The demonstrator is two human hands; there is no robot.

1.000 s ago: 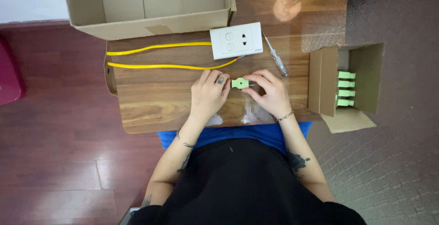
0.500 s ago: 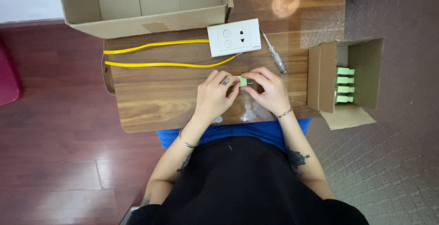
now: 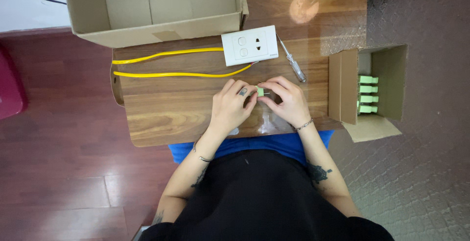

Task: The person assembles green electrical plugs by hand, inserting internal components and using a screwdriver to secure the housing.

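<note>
Both hands pinched the little green connector [image 3: 260, 91] together, left hand [image 3: 231, 106] at its 9 o'clock, right hand [image 3: 289, 101] at 3.

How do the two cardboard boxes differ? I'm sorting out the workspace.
The large cardboard box sits at the table's far edge and shows only its bare cardboard floor in view. The small cardboard box sits at the table's right end, holding a row of green parts. The large one is much wider. Both are brown with open flaps.
</note>
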